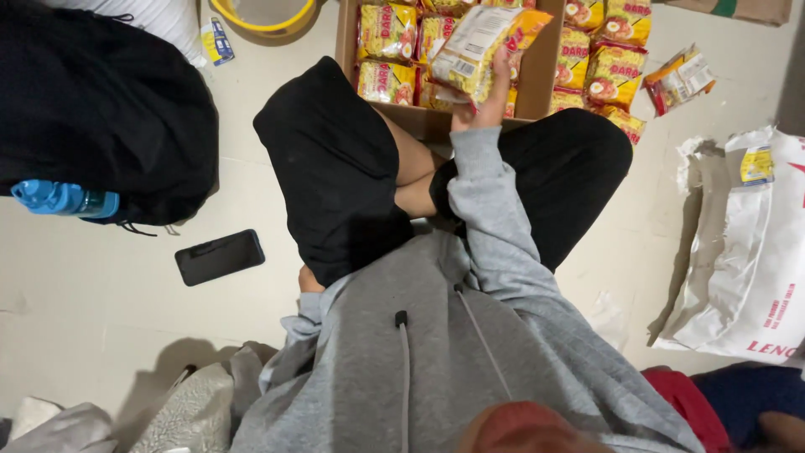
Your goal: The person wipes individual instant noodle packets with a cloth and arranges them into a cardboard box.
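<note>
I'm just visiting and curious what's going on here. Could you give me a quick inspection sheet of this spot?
Surface: pale floor; the person sits cross-legged on it.
Job's things: yellow noodle packet held above the cardboard box, which holds rows of like packets; more packets stacked beside the box.
Clutter: black phone, black backpack, blue bottle, one stray packet, white sack, yellow tub.
Grips: right hand grips the packet; left hand mostly hidden under the leg.
Cables: nothing seen, only hoodie drawstrings.
Surroundings: crumpled cloth at lower left.
</note>
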